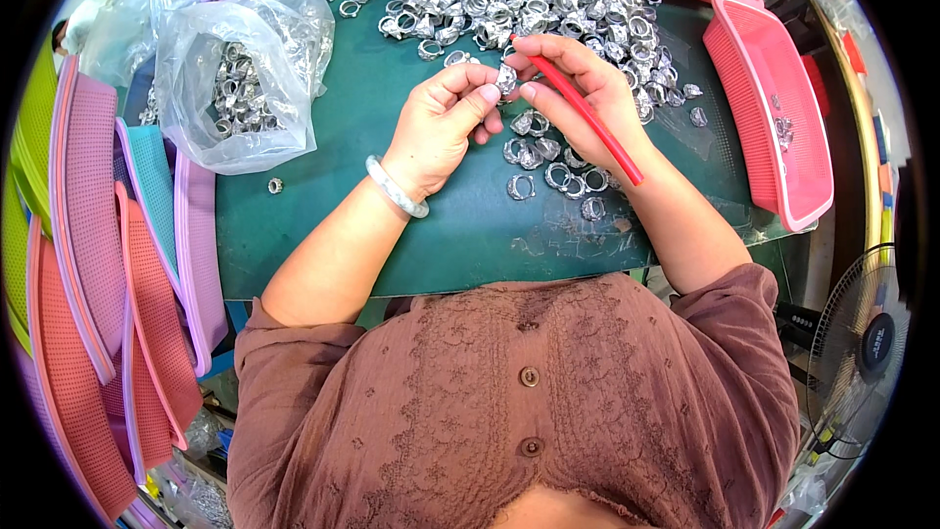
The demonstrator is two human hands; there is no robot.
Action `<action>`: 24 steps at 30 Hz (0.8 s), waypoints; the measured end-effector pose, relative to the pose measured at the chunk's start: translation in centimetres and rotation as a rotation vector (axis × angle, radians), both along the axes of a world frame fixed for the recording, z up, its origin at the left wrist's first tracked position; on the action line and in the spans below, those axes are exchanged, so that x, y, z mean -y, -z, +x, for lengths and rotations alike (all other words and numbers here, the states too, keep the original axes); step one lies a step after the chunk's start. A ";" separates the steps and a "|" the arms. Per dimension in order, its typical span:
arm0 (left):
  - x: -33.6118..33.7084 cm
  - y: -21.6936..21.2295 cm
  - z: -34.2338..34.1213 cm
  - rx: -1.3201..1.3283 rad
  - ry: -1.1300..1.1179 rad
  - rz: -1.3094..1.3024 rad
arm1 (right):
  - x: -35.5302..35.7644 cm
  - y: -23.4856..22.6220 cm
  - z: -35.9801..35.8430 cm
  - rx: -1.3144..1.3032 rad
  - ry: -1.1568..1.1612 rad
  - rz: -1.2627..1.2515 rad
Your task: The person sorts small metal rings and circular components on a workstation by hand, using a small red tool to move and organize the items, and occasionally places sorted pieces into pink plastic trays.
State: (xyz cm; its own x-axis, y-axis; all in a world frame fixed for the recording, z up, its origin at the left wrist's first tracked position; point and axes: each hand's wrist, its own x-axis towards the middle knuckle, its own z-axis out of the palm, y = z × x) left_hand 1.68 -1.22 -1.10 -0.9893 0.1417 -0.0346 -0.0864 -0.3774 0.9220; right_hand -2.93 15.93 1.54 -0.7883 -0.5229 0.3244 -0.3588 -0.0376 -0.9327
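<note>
My left hand (441,122) was closed in a pinch, thumb against fingers, on a silver ring (506,79) held above the middle of the green bench (333,245). My right hand (602,88) gripped a red stick (587,116), which slanted back over the wrist. The right thumb tip was just beside the ring; contact could not be confirmed.

A large heap of rings (548,0) lay toward the far edge. A smaller group of loose rings (558,176) lay between my hands and the near edge. A clear plastic bag (181,88) holding further rings stood near the left edge, with a lone ring (275,185) just beside it. A pink basket (821,162), containing a few silver pieces (783,132), was noted at the right edge. Coloured baskets (86,196) stood beyond the left edge.
</note>
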 end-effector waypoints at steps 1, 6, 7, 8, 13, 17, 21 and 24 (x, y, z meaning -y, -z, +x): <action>0.0 0.0 0.0 -0.001 -0.003 0.004 | 0.0 0.1 0.0 -0.014 0.004 0.004; 0.0 0.0 0.0 0.003 -0.006 0.008 | 0.1 0.2 0.0 -0.004 0.011 -0.017; 0.0 0.1 0.0 -0.004 -0.006 0.008 | 0.1 0.3 -0.1 -0.001 0.011 -0.018; 0.0 0.2 0.0 -0.011 -0.005 0.007 | 0.1 0.3 -0.1 0.002 0.011 -0.019; -0.2 0.1 0.1 -0.016 -0.015 -0.021 | 0.1 0.3 0.0 -0.009 0.017 -0.032; -0.3 -0.1 0.1 -0.018 -0.014 -0.063 | 0.1 0.3 0.0 0.012 0.001 -0.057; -0.2 -0.1 0.1 -0.004 0.006 -0.057 | 0.1 0.3 0.1 -0.015 0.002 -0.049; -0.3 -0.3 0.1 0.019 0.019 -0.034 | 0.0 0.4 0.0 -0.085 0.014 -0.030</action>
State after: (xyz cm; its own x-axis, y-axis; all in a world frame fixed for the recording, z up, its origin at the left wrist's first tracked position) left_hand 1.80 -0.93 -0.79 -0.9855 0.1593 -0.0588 -0.1111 -0.3436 0.9325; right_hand -2.95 15.91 1.17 -0.7646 -0.5008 0.4057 -0.4370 -0.0599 -0.8975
